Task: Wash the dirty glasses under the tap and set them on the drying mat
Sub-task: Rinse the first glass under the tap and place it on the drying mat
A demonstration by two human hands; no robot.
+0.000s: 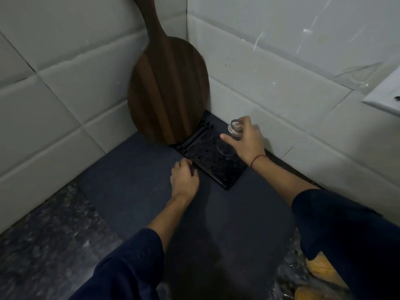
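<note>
A clear glass (234, 129) is upside down and tilted, its rim just above a black slotted tray (224, 173) in the counter's corner. My right hand (246, 141) grips the glass round its side from the right. The tray lies on a dark blue drying mat (138, 191) that covers the counter. My left hand (184, 178) rests at the tray's left edge with its fingers curled onto the rim. Whether the glass rim touches the tray I cannot tell.
A dark wooden paddle board (167, 89) leans in the tiled corner behind the tray. Speckled granite counter (43, 245) shows left of the mat. A white wall socket (385, 98) is at the right, and orange objects (320, 269) lie at the bottom right.
</note>
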